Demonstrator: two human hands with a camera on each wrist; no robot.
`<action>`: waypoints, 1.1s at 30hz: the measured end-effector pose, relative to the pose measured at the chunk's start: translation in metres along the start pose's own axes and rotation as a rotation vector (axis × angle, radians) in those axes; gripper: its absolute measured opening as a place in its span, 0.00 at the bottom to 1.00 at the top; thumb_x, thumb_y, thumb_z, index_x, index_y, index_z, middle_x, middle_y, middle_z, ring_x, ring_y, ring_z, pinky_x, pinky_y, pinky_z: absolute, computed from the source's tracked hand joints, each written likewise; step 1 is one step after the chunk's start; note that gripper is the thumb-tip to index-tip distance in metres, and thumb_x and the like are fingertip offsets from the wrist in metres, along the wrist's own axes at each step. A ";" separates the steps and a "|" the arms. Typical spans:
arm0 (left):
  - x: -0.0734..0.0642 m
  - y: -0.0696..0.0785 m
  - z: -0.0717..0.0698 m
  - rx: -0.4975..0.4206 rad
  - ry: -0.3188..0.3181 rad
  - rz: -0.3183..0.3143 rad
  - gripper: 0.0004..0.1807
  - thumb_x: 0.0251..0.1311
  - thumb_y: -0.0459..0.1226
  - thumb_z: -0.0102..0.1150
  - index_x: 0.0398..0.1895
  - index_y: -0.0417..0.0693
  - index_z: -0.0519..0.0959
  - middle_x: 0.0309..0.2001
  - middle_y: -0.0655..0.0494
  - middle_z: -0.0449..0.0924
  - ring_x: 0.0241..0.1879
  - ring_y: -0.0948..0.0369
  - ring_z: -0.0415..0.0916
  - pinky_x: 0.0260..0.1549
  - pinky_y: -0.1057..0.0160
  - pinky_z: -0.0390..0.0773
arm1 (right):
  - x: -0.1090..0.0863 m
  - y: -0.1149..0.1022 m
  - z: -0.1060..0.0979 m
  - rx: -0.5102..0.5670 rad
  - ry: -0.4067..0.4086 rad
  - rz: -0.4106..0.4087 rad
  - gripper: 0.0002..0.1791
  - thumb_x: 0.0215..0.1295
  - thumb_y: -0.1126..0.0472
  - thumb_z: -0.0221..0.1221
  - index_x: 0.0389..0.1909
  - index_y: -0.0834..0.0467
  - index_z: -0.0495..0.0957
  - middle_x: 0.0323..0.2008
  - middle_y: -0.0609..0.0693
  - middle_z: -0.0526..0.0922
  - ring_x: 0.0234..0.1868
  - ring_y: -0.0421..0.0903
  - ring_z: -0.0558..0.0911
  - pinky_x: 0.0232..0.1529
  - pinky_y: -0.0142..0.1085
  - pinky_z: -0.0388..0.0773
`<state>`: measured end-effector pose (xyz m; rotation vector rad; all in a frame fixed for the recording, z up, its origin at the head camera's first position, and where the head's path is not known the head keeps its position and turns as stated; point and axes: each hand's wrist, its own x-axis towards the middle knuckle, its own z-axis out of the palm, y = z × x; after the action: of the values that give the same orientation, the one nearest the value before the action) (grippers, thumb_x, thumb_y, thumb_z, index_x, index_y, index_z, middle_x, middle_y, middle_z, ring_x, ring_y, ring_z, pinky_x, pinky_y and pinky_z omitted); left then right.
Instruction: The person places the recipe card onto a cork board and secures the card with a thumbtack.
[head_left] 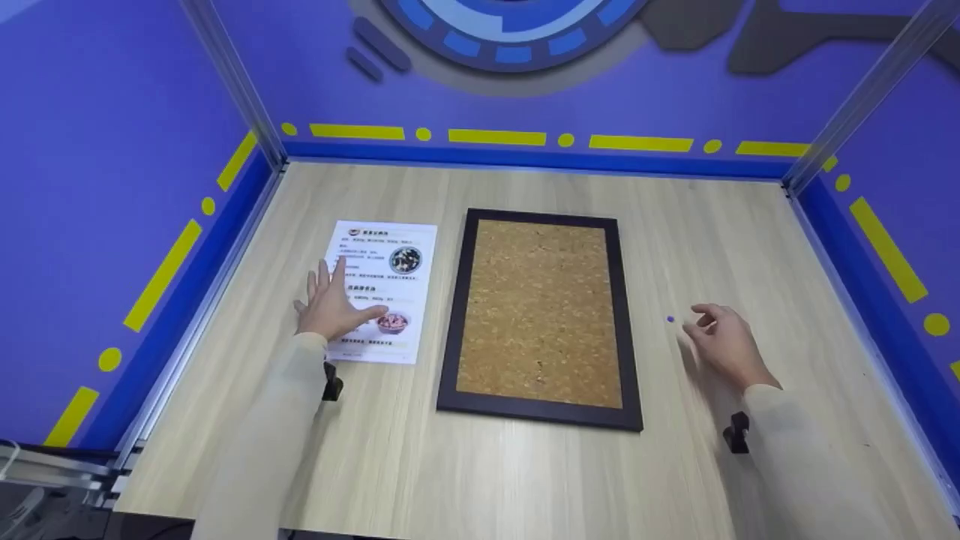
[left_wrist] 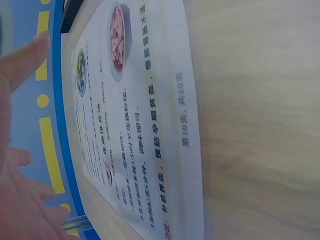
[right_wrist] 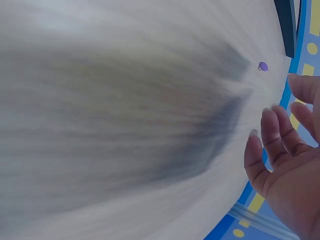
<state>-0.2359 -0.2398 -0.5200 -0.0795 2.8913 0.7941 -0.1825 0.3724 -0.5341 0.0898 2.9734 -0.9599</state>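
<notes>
Lying just beside right grip point(head_left: 726, 343): purple pin point(head_left: 670, 319)

Two long, plain cream fabric sleeves point(head_left: 262, 435)
Each ends in a smooth pale cuff point(head_left: 311, 343) at the wrist; just beside each cuff juts a small, angular black device point(head_left: 331, 382).

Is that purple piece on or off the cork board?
Off: the purple piece sits on the tabletop, between the cork board and the right hand.
</notes>
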 end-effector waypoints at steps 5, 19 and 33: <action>0.000 -0.007 0.002 0.019 0.003 -0.035 0.67 0.49 0.64 0.68 0.80 0.46 0.37 0.76 0.31 0.26 0.74 0.34 0.24 0.57 0.20 0.32 | 0.003 -0.001 -0.001 0.002 0.003 0.025 0.20 0.69 0.62 0.59 0.56 0.71 0.75 0.42 0.62 0.75 0.42 0.56 0.76 0.36 0.39 0.73; -0.005 -0.029 0.007 -0.005 0.014 -0.238 0.68 0.50 0.64 0.67 0.80 0.45 0.35 0.76 0.30 0.30 0.73 0.31 0.36 0.60 0.23 0.43 | 0.002 0.001 0.003 0.005 -0.005 0.061 0.18 0.69 0.63 0.60 0.53 0.72 0.76 0.42 0.62 0.75 0.44 0.57 0.76 0.39 0.42 0.73; -0.004 -0.033 0.004 0.046 0.014 -0.297 0.68 0.42 0.66 0.71 0.78 0.42 0.45 0.62 0.29 0.58 0.60 0.34 0.56 0.55 0.29 0.57 | 0.003 -0.007 0.011 0.051 -0.047 0.008 0.20 0.69 0.61 0.60 0.55 0.71 0.75 0.40 0.60 0.78 0.42 0.55 0.77 0.36 0.39 0.73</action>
<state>-0.2289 -0.2665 -0.5397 -0.4972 2.8123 0.6743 -0.1857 0.3607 -0.5391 0.0784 2.9051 -1.0220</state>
